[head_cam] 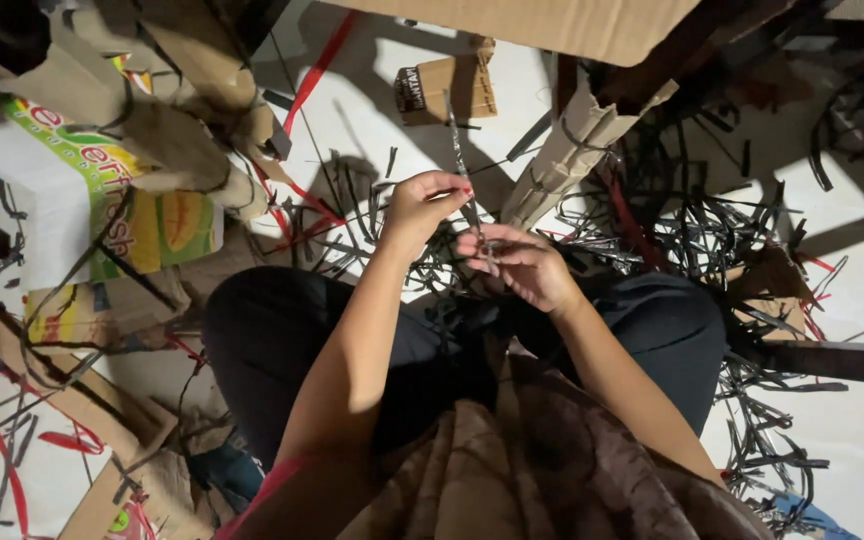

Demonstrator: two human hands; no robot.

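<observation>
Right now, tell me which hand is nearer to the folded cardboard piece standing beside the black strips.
Right. The right hand sits just below-left of the folded cardboard piece; the left hand is farther off to its left, pinching a thin dark strip.

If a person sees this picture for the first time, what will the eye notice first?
First, the two hands at the centre: the left hand and the right hand pinch a thin dark strip that rises between them. Next, the tangle of black strips on the white floor at right, and flattened cardboard boxes at left.
</observation>
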